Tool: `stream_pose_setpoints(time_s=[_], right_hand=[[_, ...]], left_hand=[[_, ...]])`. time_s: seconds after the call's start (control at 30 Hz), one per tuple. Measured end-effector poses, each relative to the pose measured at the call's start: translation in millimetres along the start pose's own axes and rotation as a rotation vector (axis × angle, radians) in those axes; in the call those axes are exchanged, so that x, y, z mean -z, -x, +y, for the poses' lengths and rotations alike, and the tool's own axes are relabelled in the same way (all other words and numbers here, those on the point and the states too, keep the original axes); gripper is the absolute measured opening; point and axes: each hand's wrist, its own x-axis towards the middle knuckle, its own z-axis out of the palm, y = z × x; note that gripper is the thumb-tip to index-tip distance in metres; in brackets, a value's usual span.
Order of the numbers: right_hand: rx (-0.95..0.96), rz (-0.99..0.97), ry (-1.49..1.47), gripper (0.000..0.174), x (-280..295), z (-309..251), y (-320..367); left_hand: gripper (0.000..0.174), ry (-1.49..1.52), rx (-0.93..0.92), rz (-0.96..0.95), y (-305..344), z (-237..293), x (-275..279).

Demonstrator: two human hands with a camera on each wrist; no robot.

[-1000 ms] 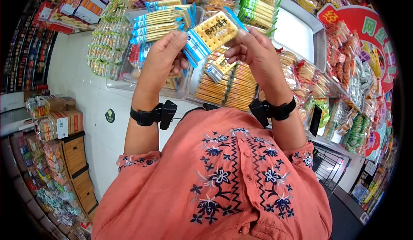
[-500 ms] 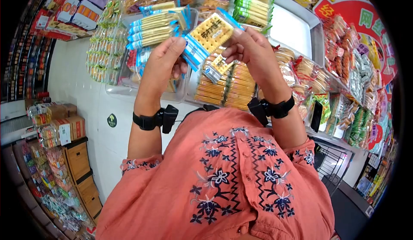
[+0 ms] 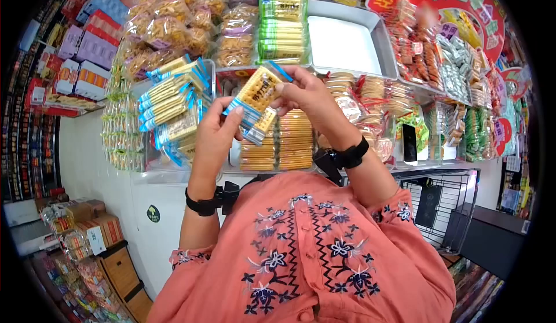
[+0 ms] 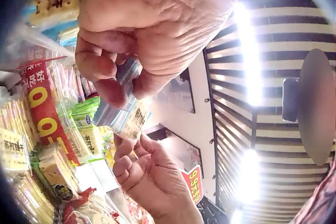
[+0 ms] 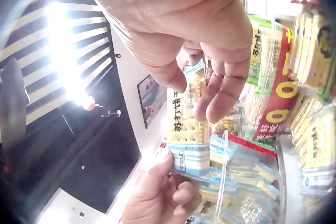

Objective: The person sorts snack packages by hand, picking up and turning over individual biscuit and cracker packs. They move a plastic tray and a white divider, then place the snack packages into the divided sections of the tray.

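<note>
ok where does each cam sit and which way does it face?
Head: on the head, facing forward and down at shelf packs; shows forearms, blouse, left hand and right hand pinching a cracker pack.
Left wrist: under that wrist, facing up past the palm to ceiling lights; shows left hand, right hand beyond.
Right wrist: mirrored, facing up; shows right hand, left hand below.
Shared: both wrist views catch both hands and the ceiling lights.

Shop interior; white tiled floor [image 3: 87, 155]; stocked shelves [image 3: 35, 91] along the left; wooden crates [image 3: 119, 271] below; black wire basket [image 3: 449, 207] at right; slatted ceiling [image 4: 283, 103] with bright strip lights [image 4: 247, 50].
</note>
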Motion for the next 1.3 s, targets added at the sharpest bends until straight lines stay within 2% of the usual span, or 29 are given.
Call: stream_pose_setpoints(time_s=[0.13,0.23,0.37,0.47,0.57,0.7,0.73,0.83,0.97,1.0,1.1,1.23,1.3], right_hand=[[-0.015,0.027,0.209,0.037,34.1,3.2,4.0],[0.003,0.039,0.147,0.039,46.3,-3.6,12.7],[-0.036,0.007,0.206,0.036,57.3,-20.1,19.8],[0.044,-0.016,0.248,0.037,64.6,-27.3,21.2],[0.11,-0.032,0.63,0.032,79.7,-46.1,23.0],[0.067,-0.098,0.823,0.027,82.0,-81.6,31.1],[0.144,-0.114,0.921,0.027,83.9,-85.5,32.0],[0.149,-0.199,1.13,0.026,93.3,-100.0,31.6],[0.172,-0.234,1.27,0.025,107.1,-119.5,27.0],[0.17,-0.218,1.329,0.024,106.6,-131.6,28.6],[0.183,-0.282,1.358,0.018,135.2,-161.6,14.9],[0.228,-0.102,1.365,0.02,181.7,-202.7,-14.1],[0.281,0.015,1.408,0.023,217.6,-205.8,-48.3]], left_hand=[[0.03,-0.069,-0.046,-0.026,-12.7,-0.7,-14.8],[0.029,-0.042,-0.071,-0.045,-21.8,-0.2,-26.1],[0.027,-0.048,-0.086,-0.096,-36.8,2.3,-34.9],[0.026,-0.082,-0.086,-0.139,-41.4,12.1,-38.0],[0.025,-0.142,-0.122,-0.202,-46.4,16.2,-44.9],[0.025,-0.142,-0.164,-0.299,-51.7,19.2,-60.9],[0.02,-0.115,-0.201,-0.28,-50.5,25.5,-68.7],[0.024,-0.17,-0.272,-0.32,-53.7,35.2,-83.1],[0.023,-0.054,-0.319,-0.301,-61.5,45.8,-108.7],[0.028,-0.146,-0.419,-0.283,-71.6,37.9,-111.5],[0.034,-0.116,-0.51,-0.115,-85.0,33.9,-119.9],[0.035,-0.133,-0.356,-0.147,-82.1,34.5,-113.2],[0.034,-0.095,-0.326,-0.191,-81.7,17.8,-112.6]])
